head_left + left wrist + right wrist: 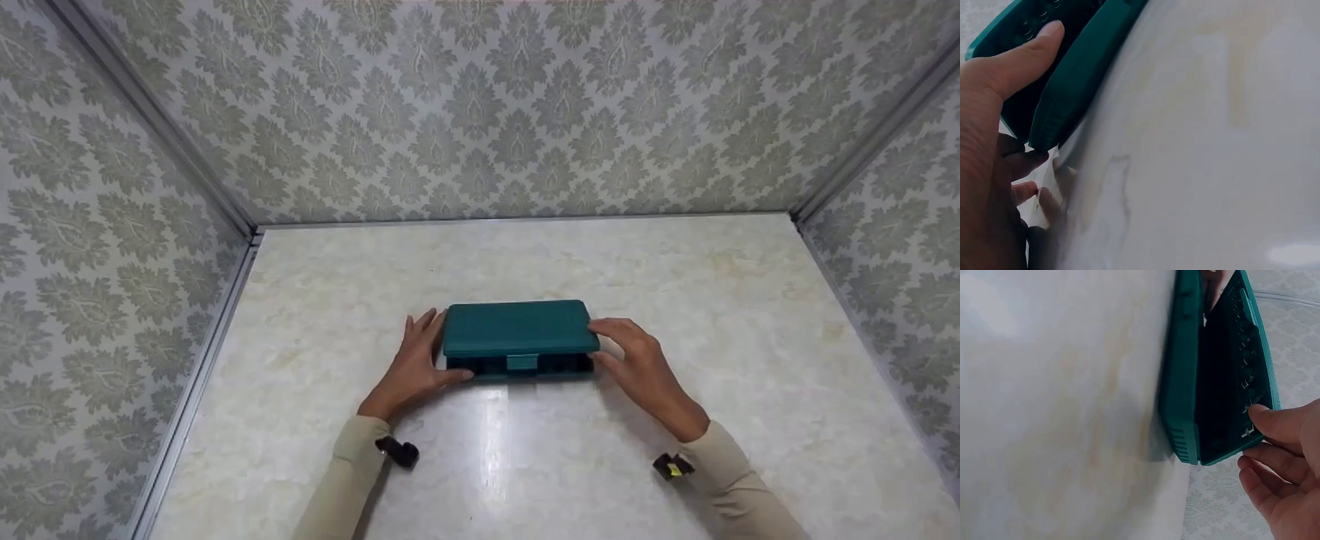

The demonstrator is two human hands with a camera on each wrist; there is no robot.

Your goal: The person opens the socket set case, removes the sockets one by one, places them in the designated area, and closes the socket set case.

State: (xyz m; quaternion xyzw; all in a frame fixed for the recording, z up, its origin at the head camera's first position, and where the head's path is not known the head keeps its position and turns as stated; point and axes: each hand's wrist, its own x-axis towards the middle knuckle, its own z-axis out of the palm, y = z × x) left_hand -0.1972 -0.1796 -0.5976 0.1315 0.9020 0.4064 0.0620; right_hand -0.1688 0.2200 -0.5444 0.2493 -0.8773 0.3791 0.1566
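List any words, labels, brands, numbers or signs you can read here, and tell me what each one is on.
None can be read.
Green case: no readable lettering outside; the small pale marks inside its lid are too small and blurred to tell whether they are writing.
Yellow patch on the right wrist's black device: too small to read.

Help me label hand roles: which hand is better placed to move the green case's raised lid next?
Probably the right hand: it pinches the lid at its right end, thumb inside, fingers outside. The left hand rests at the left end of the case, thumb by the open front, perhaps steadying.
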